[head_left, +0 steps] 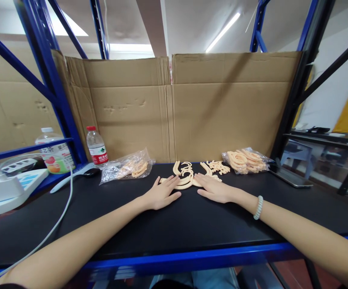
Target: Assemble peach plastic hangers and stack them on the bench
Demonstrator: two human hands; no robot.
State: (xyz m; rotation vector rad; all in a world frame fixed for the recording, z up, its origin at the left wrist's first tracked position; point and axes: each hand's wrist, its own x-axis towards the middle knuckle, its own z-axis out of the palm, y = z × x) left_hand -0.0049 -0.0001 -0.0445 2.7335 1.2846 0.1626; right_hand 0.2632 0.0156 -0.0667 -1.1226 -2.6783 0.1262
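On the black tabletop lie several pale, curved carved pieces (184, 182), laid near one another in a scroll-like pattern. My left hand (162, 194) rests flat at their left side, fingers stretched out and partly covering them. From the right, my right hand (214, 188) lies flat too, its fingertips over the right end of the lower curved piece. Neither hand grips anything. A small branching pale piece (218, 167) sits just beyond my right hand. Parts of the pieces under my fingers are hidden.
A clear plastic bag (128, 166) with pale pieces lies left of centre, another bag (246, 160) to the right. A red-capped water bottle (97, 147) stands at the back left. A white cable (67, 204) crosses the table's left side near a power strip (32, 180). Cardboard (222, 108) walls the back.
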